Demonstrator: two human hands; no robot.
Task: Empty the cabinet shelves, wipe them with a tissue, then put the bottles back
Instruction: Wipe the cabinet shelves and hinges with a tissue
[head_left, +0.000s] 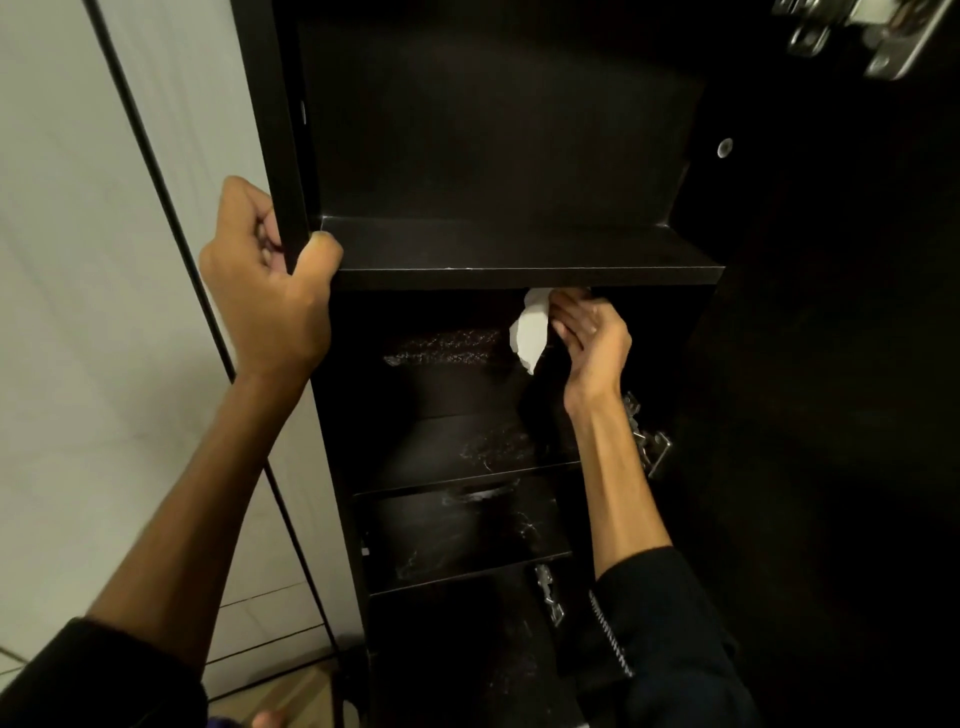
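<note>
left hand (270, 291): gripping cabinet (291, 156) side panel at upper shelf (519, 249)
right hand (587, 338): pinching white tissue (532, 327), just under that shelf
lower shelves (457, 535): dusty streaks, no bottles visible

L hand (270, 291) curled, gripping; R hand (589, 338) raised, fingers pinching.

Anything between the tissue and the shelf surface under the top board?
Nothing visible. The right hand pinches the white crumpled tissue just under the black top shelf board; the dark shelf below shows only whitish smears, no bottles. The left hand grips the cabinet's side panel.
</note>
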